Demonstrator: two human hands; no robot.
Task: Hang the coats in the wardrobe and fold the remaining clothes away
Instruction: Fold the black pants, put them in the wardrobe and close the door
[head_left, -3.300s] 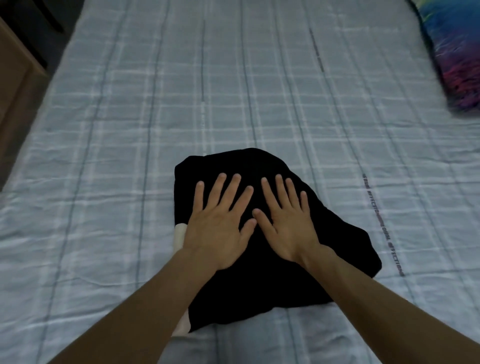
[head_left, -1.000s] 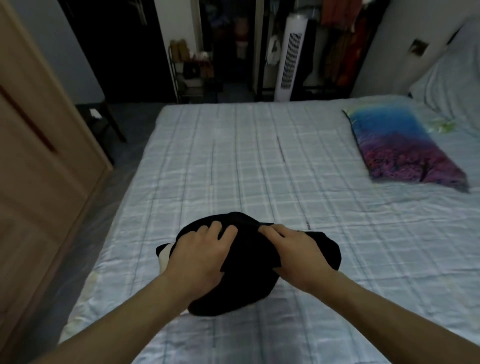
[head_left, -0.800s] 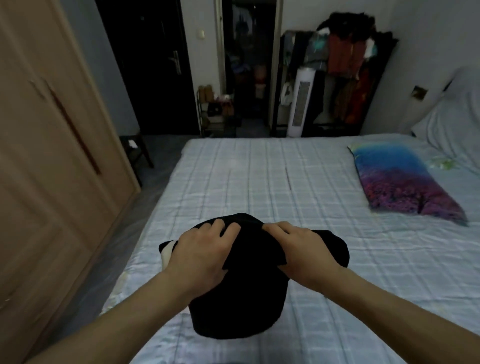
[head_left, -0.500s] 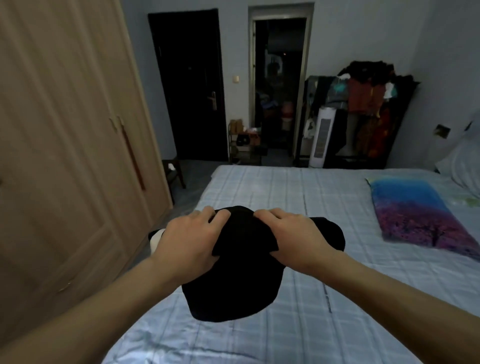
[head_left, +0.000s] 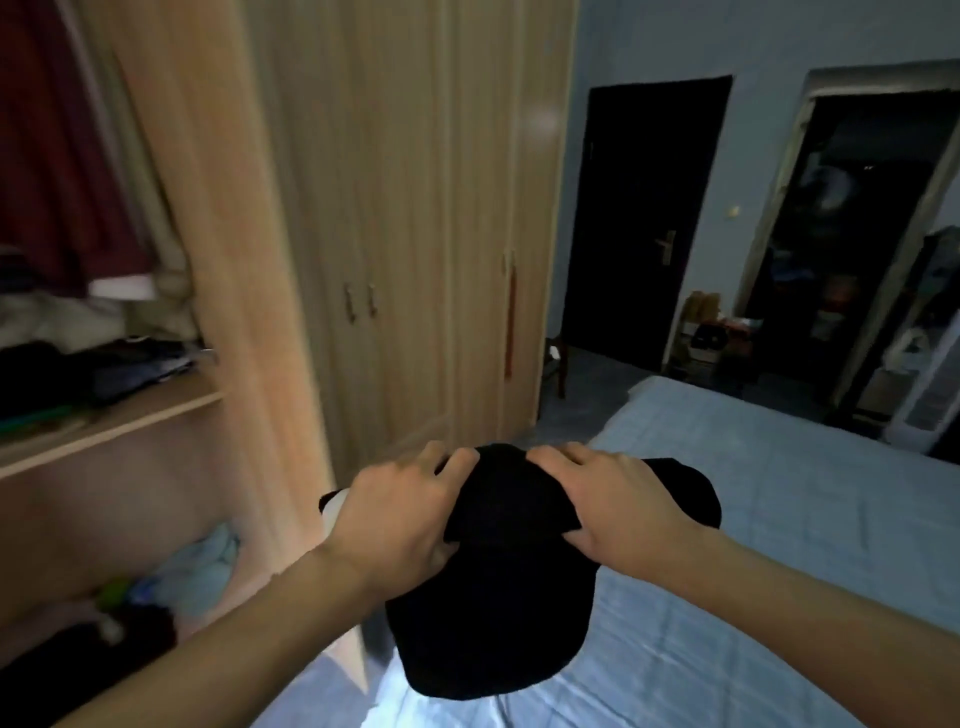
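A folded black garment (head_left: 498, 613) with a white patch at its left edge hangs in the air over the near corner of the bed (head_left: 779, 519). My left hand (head_left: 400, 514) grips its upper left part, fingers curled over the top. My right hand (head_left: 608, 504) grips its upper right part the same way. To the left stands the wooden wardrobe (head_left: 405, 208); its left compartment is open, with a shelf (head_left: 109, 421) holding piled folded clothes and dark red garments hanging above.
More clothes lie heaped in the wardrobe's lower compartment (head_left: 171, 582). The wardrobe's open door edge (head_left: 244, 291) stands between me and the closed doors. A dark room door (head_left: 644, 223) and an open doorway (head_left: 852, 234) are at the back right.
I stopped pressing the garment flat on the bed, took hold of it with both hands and lifted it. The view swung left from the bed to the open wardrobe.
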